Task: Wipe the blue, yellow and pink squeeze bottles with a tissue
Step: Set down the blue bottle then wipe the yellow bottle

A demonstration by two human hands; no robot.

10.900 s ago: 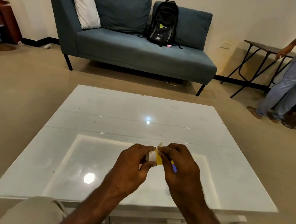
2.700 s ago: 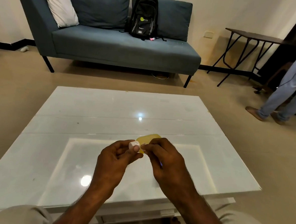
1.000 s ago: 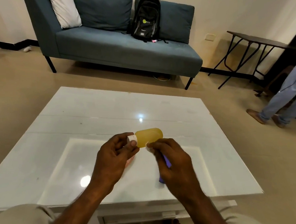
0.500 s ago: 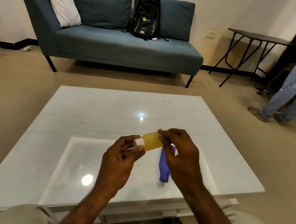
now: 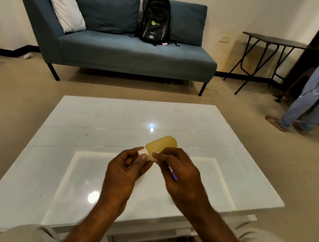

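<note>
My left hand (image 5: pixel 125 172) pinches the white cap end of the yellow squeeze bottle (image 5: pixel 162 145), which points up and away over the white table (image 5: pixel 117 118). My right hand (image 5: pixel 178 173) pinches a small piece of white tissue (image 5: pixel 155 156) against the bottle's near end. A sliver of the blue bottle (image 5: pixel 174 176) shows on the table under my right hand, mostly hidden. The pink bottle is out of sight.
A blue sofa (image 5: pixel 122 49) with a white cushion (image 5: pixel 65 10) and a black backpack (image 5: pixel 155 19) stands behind the table. A dark folding table (image 5: pixel 272 39) is at the right wall. A person's legs (image 5: pixel 309 96) stand at the right.
My right hand has slid the tissue from the yellow bottle's far part back toward the cap end. It now covers most of the blue bottle.
</note>
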